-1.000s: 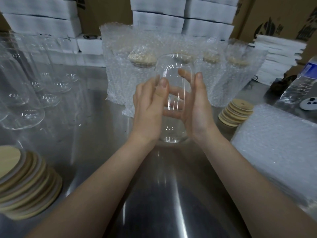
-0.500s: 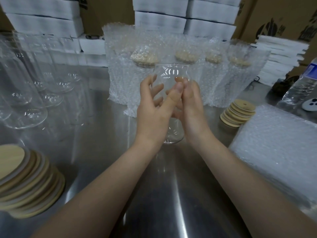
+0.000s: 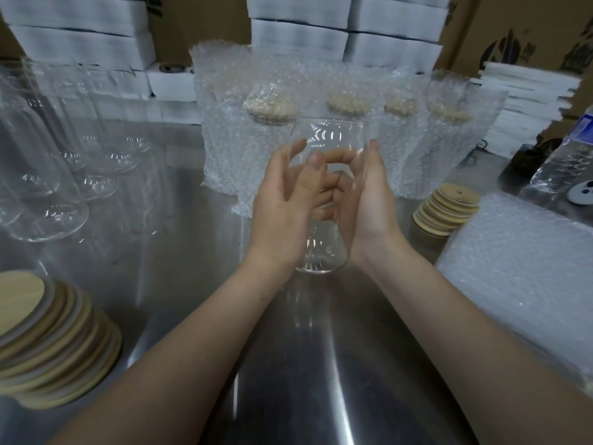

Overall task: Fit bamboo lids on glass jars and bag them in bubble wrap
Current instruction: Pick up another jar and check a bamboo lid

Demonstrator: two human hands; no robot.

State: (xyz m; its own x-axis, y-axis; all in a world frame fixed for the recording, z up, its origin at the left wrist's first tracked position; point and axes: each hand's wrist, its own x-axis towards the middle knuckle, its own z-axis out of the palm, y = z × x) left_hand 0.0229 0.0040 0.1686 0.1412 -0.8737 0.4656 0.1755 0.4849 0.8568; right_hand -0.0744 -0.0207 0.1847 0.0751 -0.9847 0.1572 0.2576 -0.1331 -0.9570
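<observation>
A steel desk [image 3: 192, 300] carries the work, with white boxes [image 3: 298, 36] stacked at the back. The glass jar [image 3: 322, 252] is in the air above the middle of the desk, held between both hands and not touching the surface. Its long axis runs from the wrists upward and away from the person, so one end is low and near and the other is high and far. I cannot tell for sure through the clear glass which end is the mouth.

The right hand [image 3: 372, 200] has the firmer grip: its palm lies on the right wall and its fingers are curled round the far side. The left hand [image 3: 282, 203] is on the left wall, with its thumb laid on the near face and its fingers only loosely bent around the glass.

No lid is on the jar, so I judge that fitting one is the step in hand. For this, one hand must leave the jar. A big stack of lids [image 3: 48, 342] lies at the near left, beside the left forearm. A smaller stack [image 3: 446, 207] lies to the right of the right hand and is the nearer of the two.

Behind the jar stands a row of wrapped jars [image 3: 269, 149]. Bare jars [image 3: 48, 187] are at the far left, and a pile of bubble wrap bags [image 3: 519, 277] is at the right.
</observation>
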